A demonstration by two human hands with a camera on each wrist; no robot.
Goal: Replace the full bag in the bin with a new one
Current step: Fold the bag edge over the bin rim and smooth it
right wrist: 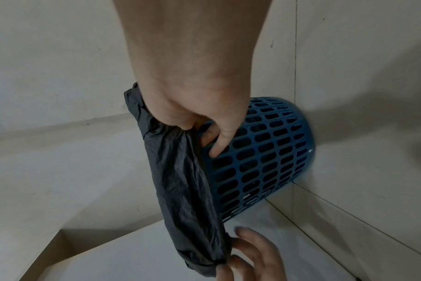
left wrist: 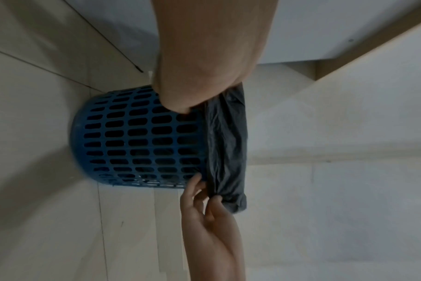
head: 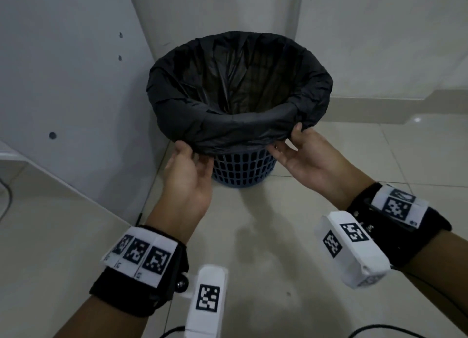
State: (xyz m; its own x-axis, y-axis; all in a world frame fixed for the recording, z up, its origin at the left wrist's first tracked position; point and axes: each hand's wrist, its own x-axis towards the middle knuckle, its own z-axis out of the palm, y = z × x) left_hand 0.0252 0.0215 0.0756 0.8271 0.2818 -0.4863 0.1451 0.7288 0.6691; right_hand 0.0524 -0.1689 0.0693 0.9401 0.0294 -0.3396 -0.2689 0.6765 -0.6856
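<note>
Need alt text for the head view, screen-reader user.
Both hands, left hand and right hand, grip the near edge of a black bag folded over the rim of a blue slotted bin. The bin stands on a tiled floor in a corner.

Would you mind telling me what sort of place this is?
Probably an indoor room corner in a home or office: glossy beige floor tiles, plain white walls, and a blue perforated plastic bin lined with a black plastic bag.
</note>
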